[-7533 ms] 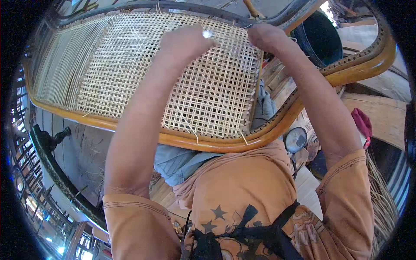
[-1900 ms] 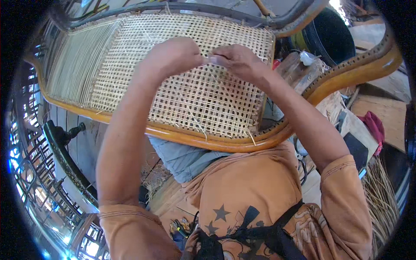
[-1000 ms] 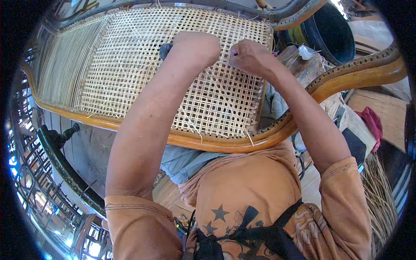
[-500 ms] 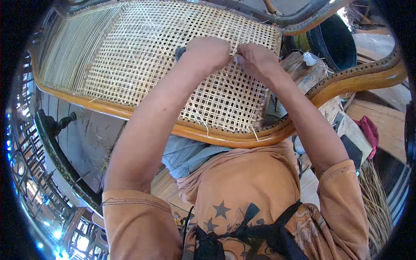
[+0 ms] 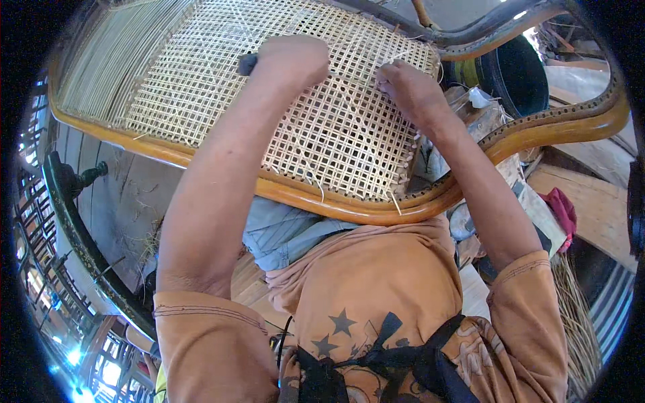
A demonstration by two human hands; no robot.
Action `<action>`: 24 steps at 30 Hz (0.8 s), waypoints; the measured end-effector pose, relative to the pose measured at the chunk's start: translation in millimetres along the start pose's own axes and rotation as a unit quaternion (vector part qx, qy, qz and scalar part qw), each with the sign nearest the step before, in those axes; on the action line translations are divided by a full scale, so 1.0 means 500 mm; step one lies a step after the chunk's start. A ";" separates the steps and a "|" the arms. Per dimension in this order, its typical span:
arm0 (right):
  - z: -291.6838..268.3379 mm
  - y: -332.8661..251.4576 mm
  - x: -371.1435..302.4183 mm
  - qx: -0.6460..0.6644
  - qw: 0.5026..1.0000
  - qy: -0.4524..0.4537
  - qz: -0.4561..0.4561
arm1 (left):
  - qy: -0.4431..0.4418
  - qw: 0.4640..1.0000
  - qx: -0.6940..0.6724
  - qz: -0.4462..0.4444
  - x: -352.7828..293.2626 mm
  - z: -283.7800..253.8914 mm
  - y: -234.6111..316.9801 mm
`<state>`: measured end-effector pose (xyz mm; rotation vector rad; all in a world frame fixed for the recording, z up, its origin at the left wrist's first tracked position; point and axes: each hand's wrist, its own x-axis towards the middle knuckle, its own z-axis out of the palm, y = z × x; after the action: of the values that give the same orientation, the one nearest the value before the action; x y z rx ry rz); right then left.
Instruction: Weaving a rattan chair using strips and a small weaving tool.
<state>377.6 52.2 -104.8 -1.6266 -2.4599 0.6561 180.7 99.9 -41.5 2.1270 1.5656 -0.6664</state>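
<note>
A curved wooden chair frame point(image 5: 322, 209) lies across in front of me, filled with a woven cane panel point(image 5: 336, 148). Over the middle of the weave, my left hand point(image 5: 295, 59) is closed in a fist around a tool with a dark, rounded handle end point(image 5: 248, 64); the rest of that tool is hidden by the fist. To its right, near the panel's right side, my right hand point(image 5: 406, 86) has its fingers pinched together just above the cane. What they hold, if anything, is too small to make out. A few loose strand ends hang over the near rail.
A dark bucket point(image 5: 521, 77) stands beyond the frame's curved right arm point(image 5: 564, 131). A red cloth point(image 5: 559, 213) and a bundle of long cane strands point(image 5: 578, 322) are at right. A dark curved wooden piece point(image 5: 84, 245) stands at left.
My hands were close together over the weave and are now apart. The left has moved left and farther away; the right has shifted slightly right. More of the dark handle shows.
</note>
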 end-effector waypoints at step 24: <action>-0.034 0.021 0.042 -0.075 0.994 -0.077 0.031 | 0.054 0.997 -0.012 -0.047 -0.056 0.030 -0.053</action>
<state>383.5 79.4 -96.8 -1.7760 -2.6335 0.6421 146.2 77.3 -37.7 2.1140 1.7306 -0.5683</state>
